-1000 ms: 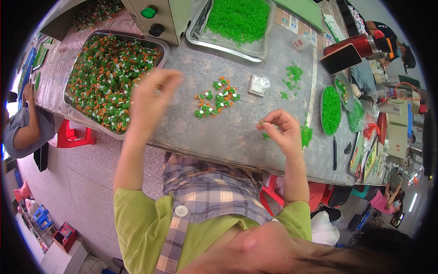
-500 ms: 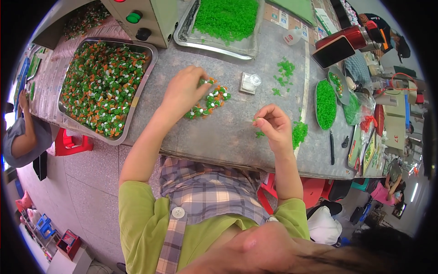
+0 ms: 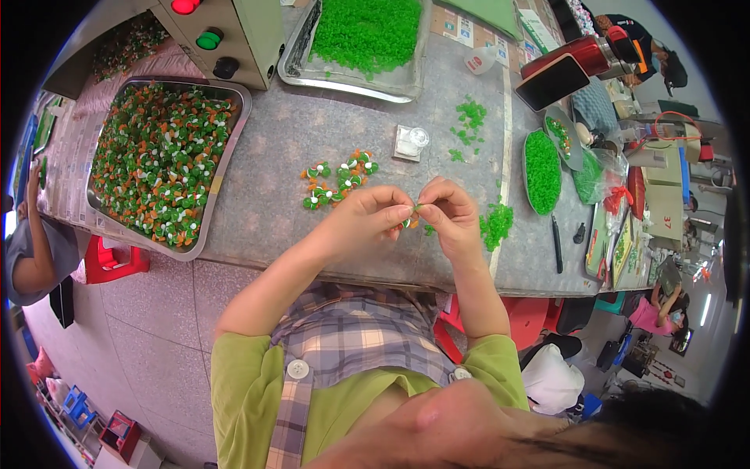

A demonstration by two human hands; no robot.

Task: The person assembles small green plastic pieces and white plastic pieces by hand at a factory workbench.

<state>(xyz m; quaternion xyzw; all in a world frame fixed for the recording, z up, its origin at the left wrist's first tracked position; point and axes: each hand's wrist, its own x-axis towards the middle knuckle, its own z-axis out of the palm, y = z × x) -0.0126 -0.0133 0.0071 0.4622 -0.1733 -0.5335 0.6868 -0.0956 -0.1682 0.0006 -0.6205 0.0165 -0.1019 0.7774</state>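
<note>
My left hand [image 3: 367,221] and my right hand [image 3: 451,217] meet fingertip to fingertip above the table's near part. My right thumb and forefinger pinch a tiny green piece [image 3: 416,209]. The left fingers are closed on a small orange, green and white piece [image 3: 407,223], partly hidden under them. Just beyond my left hand lies a loose cluster of similar tricolour pieces [image 3: 341,181]. Beside my right hand is a heap of small green pieces [image 3: 497,225]. A white square block with a small clear round dish [image 3: 419,137] on it stands farther back.
A metal tray [image 3: 205,195] full of tricolour pieces is at left, beside a machine with buttons [image 3: 226,47]. Another tray [image 3: 344,87] holds green pieces at the back. At right are an oval dish of green pieces [image 3: 542,173], a phone [image 3: 553,83], a red flask [image 3: 582,56] and a black pen-like tool [image 3: 557,244].
My left hand has left the cluster and come right and nearer, carrying a tricolour piece to my right hand's fingertips. The view has shifted slightly, and a red light on the machine shows more fully.
</note>
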